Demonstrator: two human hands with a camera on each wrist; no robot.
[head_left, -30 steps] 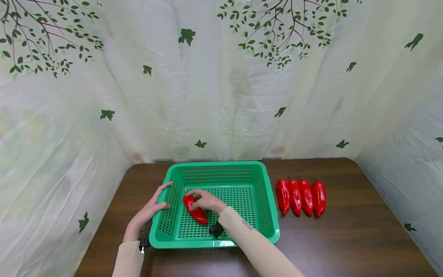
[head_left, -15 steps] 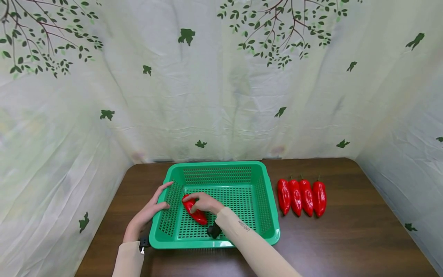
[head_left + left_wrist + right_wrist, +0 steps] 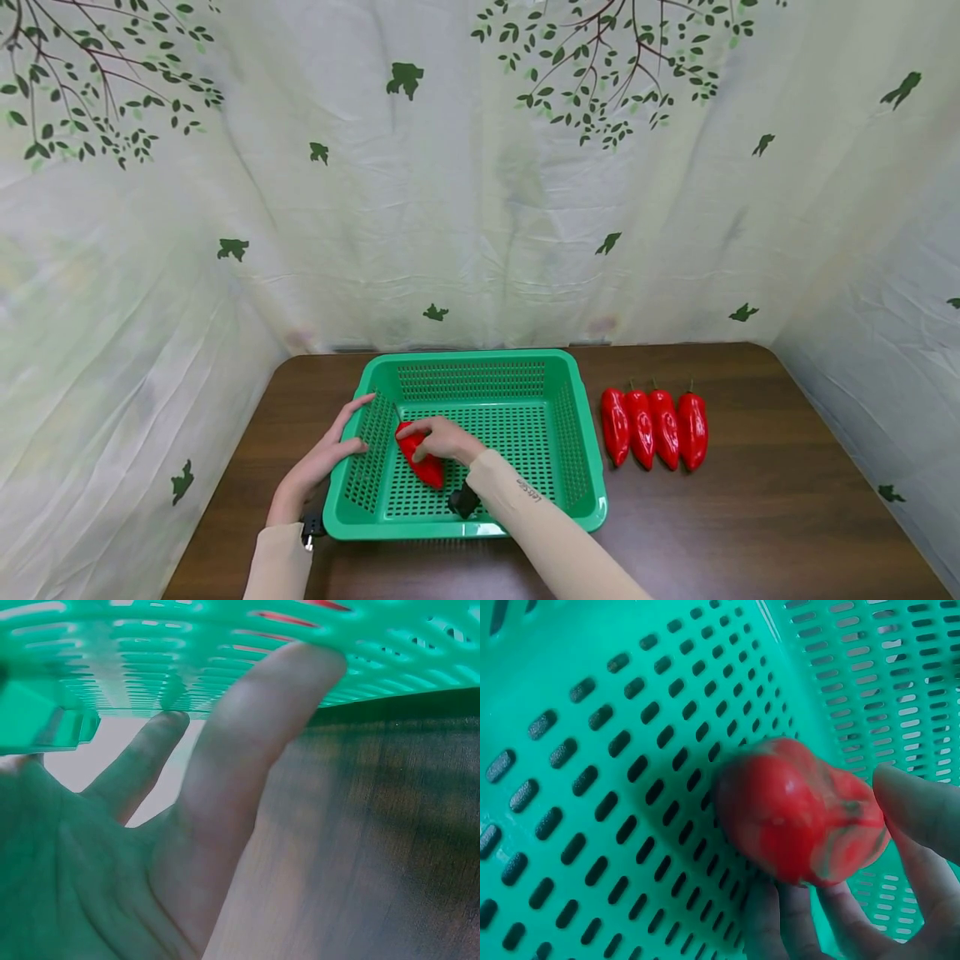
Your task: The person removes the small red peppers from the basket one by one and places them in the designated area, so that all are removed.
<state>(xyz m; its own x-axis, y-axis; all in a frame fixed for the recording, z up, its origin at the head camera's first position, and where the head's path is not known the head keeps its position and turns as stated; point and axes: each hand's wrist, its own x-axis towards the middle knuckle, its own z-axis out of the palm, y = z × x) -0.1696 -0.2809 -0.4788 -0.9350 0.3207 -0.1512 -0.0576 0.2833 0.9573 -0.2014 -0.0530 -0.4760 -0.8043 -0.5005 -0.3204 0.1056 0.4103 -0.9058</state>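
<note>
A green perforated basket (image 3: 465, 528) stands on the brown table. My right hand (image 3: 450, 440) reaches inside it, toward the left, and pinches a red pepper (image 3: 429, 476) between thumb and fingers. The right wrist view has this pepper (image 3: 772, 814) nearly end-on, low over the slotted floor, the thumb to its right and the other fingers beneath. At the basket's left side my left hand (image 3: 318, 467) is spread, its straight fingers against the outer wall just under the rim. In the left wrist view its thumb (image 3: 251, 735) presses along the slotted wall.
To the right of the basket, several red peppers (image 3: 652, 429) lie side by side in a row, stems away from me. A white cloth (image 3: 480, 208) printed with leaves hangs behind the table and at both sides.
My right hand has shifted slightly left with its fingers closing on the red pepper. The pepper's near tip has swung a little left. The left hand and basket have stayed still.
</note>
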